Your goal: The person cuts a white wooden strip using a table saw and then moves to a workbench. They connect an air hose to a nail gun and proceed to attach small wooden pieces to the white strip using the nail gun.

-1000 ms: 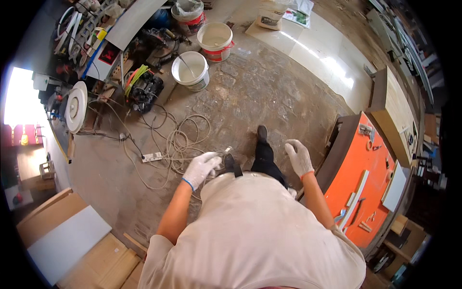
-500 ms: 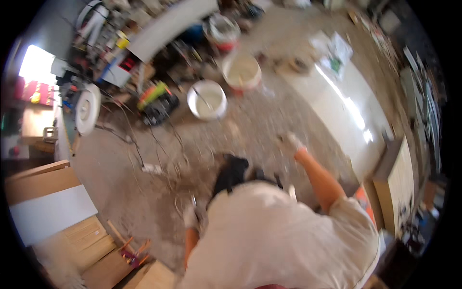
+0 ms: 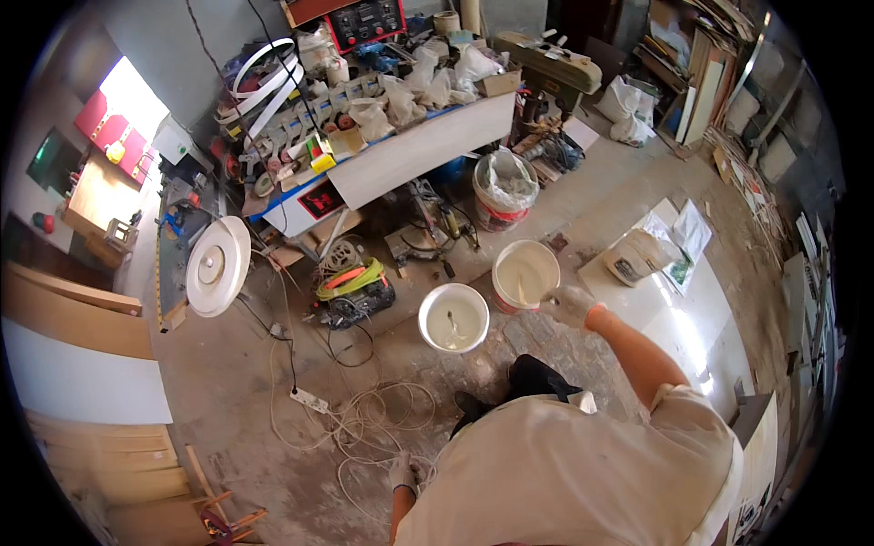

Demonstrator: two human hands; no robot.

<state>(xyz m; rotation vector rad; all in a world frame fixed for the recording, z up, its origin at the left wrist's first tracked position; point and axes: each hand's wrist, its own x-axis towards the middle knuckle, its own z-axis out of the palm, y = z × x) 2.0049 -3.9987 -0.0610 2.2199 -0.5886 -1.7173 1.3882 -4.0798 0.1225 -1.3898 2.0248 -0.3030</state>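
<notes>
My right hand (image 3: 570, 307), in a pale, dirty work glove, reaches forward beside the rim of a bucket of pale mix (image 3: 525, 273). Its fingers look loosely apart, and nothing shows in them. A light stick (image 3: 521, 289) stands in that bucket. To its left is a white bucket (image 3: 453, 318) of pale mix with a thin tool (image 3: 452, 320) leaning in it. My left hand (image 3: 402, 471), also gloved, hangs low by my side above a tangled white cable (image 3: 387, 400). Its fingers are curled; whatever they hold is too small to name.
Behind the buckets stands a cluttered workbench (image 3: 428, 150) with bags and tools. Another bucket (image 3: 503, 191) has a plastic liner. A green-and-black machine (image 3: 355, 296) and a power strip (image 3: 309, 400) lie left. At right, a pale glossy sheet (image 3: 696, 328) carries an open bag (image 3: 637, 255).
The view has lifted and swung left, bringing the workbench into sight. My right hand has moved forward, close to the bucket of pale mix. My left hand stays low at my side.
</notes>
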